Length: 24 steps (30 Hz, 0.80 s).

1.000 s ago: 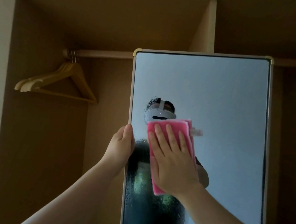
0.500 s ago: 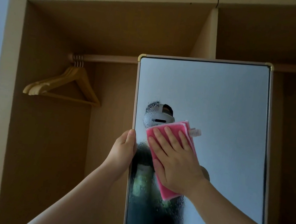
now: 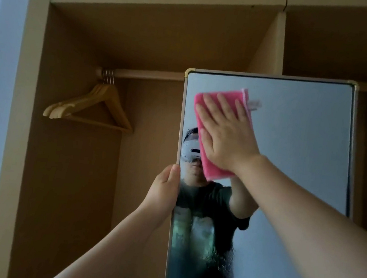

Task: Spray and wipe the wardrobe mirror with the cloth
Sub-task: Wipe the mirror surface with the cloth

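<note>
Wipe step, upper-left of the mirror (image 3: 294, 141). Right hand (image 3: 227, 135) is flat, fingers straight and spread, pressing the pink cloth (image 3: 211, 174) onto the glass just below the top frame. Cloth sticks out above the fingertips and below the wrist. Left hand (image 3: 164, 187) is clamped on the mirror's left edge, thumb on the front, fingers behind and out of sight. Spray film (image 3: 215, 259) sits low on the glass, under the cloth. Looks like droplets, but the blur makes its extent hard to call.

To do it well: even palm pressure, overlapping passes from the top corner down into the wet zone, finish along the frame so nothing pools there. Left hand should brace against the push so the panel doesn't swing. Hangers (image 3: 93, 108) on the rail (image 3: 144, 74) are well apart, in the left bay.
</note>
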### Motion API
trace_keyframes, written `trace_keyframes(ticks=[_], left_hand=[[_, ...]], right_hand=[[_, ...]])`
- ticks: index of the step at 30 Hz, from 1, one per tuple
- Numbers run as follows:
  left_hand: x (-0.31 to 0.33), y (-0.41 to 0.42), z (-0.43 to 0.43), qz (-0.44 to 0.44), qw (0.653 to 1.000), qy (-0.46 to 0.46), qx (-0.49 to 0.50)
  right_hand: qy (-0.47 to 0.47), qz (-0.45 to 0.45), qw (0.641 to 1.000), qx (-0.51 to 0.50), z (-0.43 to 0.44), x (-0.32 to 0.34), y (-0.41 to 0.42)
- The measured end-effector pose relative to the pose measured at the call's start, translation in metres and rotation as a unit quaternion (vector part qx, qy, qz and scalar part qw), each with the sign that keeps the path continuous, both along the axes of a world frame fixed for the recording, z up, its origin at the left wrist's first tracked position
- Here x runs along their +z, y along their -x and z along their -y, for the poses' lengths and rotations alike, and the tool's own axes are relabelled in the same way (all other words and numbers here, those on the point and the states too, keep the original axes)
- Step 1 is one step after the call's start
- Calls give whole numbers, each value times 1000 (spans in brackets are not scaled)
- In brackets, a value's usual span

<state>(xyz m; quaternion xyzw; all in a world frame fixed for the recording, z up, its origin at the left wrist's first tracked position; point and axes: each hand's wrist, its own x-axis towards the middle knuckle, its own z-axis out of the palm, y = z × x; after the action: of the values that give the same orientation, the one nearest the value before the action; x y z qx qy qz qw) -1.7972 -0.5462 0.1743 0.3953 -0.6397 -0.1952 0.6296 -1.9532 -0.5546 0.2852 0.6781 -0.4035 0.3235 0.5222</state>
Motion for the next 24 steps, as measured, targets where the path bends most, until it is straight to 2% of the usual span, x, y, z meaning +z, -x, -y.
trace_keyframes(ticks=[4, 11, 18, 24], left_hand=[[-2, 0, 0, 2, 1000, 6, -4], [-2, -1, -3, 10, 1000, 6, 8], [-6, -3, -12, 39, 999, 19, 18], [-41, -10, -22, -5, 997, -45, -66]], right_hand=[[10, 17, 1000, -12, 3, 29, -9], [18, 33, 999, 2, 4, 41, -27], [20, 43, 999, 17, 1, 26, -36], [26, 39, 998, 33, 4, -15, -38]])
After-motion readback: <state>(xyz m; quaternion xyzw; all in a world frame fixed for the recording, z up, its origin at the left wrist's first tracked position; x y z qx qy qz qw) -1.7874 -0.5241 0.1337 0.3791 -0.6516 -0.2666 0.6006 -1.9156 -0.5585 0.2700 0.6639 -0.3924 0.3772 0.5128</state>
